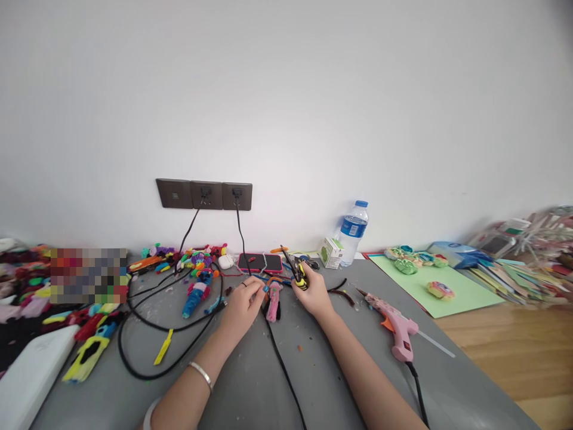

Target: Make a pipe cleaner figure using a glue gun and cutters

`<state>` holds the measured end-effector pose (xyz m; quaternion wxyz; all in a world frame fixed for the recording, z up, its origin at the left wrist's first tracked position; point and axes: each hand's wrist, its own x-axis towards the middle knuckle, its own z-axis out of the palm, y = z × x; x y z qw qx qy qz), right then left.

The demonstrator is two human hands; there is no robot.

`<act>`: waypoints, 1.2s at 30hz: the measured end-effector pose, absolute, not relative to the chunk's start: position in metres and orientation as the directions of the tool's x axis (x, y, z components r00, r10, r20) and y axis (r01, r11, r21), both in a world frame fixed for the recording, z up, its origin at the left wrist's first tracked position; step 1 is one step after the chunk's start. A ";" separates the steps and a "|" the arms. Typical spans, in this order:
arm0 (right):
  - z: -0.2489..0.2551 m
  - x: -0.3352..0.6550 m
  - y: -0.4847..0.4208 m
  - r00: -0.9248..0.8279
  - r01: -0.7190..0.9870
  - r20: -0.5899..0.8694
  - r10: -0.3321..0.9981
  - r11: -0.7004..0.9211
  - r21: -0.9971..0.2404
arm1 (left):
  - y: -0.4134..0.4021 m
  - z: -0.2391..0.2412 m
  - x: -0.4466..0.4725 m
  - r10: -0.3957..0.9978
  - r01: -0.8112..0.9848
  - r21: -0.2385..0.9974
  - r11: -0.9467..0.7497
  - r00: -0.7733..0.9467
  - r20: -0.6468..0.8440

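Your right hand (316, 292) is wrapped round the yellow-and-black pliers (301, 278), which should feel stiff and fairly weighty; the handles are the place to grip. Your left hand (245, 303) has its fingertips pressed together, though what they pinch is too small to tell. Just beside them, around the middle of the counter (322, 376), is the slender pink fuzzy piece (273, 301), probably light, soft and bendable, best held round its body. Farther right lies the hard, pistol-shaped glue gun (396, 325).
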<state>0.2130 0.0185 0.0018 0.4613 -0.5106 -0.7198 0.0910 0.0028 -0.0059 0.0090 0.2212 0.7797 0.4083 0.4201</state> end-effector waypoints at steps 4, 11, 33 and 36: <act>0.004 0.212 0.017 -0.078 0.651 0.566 0.821 0.472 -0.595 | -0.006 0.009 0.003 0.825 0.455 0.688 -0.565 0.289 0.486; 0.007 0.211 0.013 -0.165 0.661 0.533 0.830 0.494 -0.565 | -0.007 0.007 -0.002 0.868 0.326 0.807 -0.492 0.118 0.482; 0.007 0.209 0.012 -0.358 0.640 0.525 0.772 0.612 -0.464 | -0.011 0.006 -0.003 0.847 0.300 0.800 -0.519 0.057 0.528; 0.008 0.209 0.012 -0.360 0.639 0.512 0.780 0.606 -0.473 | -0.012 0.006 -0.003 0.832 0.306 0.791 -0.530 0.006 0.555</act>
